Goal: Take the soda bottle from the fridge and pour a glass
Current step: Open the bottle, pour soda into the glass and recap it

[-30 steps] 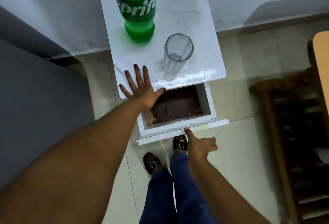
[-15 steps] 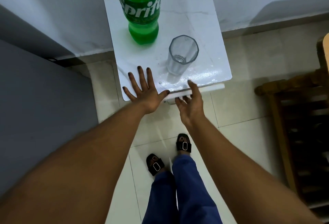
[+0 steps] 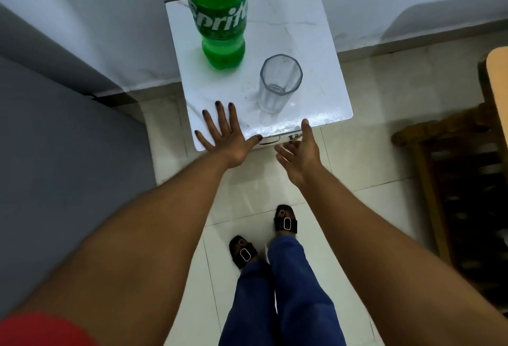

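From the head camera, looking steeply down, a small white worktop (image 3: 316, 43) stands against the pale wall in the upper middle of the frame. A green Sprite bottle (image 3: 220, 18) stands upright on its far left part, its top cut off by the upper edge of the picture. An empty clear glass (image 3: 277, 84) stands upright to the lower right of the bottle, near it but apart, on the middle of the worktop. The left hand (image 3: 225, 136) lies flat, palm down, on the near left corner of the worktop with its fingers spread wide and holding nothing; the glass is just to the upper right of its fingertips and the bottle is well above them, neither one touched. The right hand (image 3: 299, 153) is in the middle of the frame at the near edge of the worktop, open with its fingers loosely curled and empty; its thumb points up to the edge, just below the glass, and a white drawer front (image 3: 270, 140) with a handle shows between the two hands under the edge. Lower in the frame blue trousers (image 3: 277, 299) and black buckled sandals (image 3: 286, 222) stand on the pale tiled floor (image 3: 384, 114). A wooden rack (image 3: 453, 180) fills the right side, and a grey surface fills the left.
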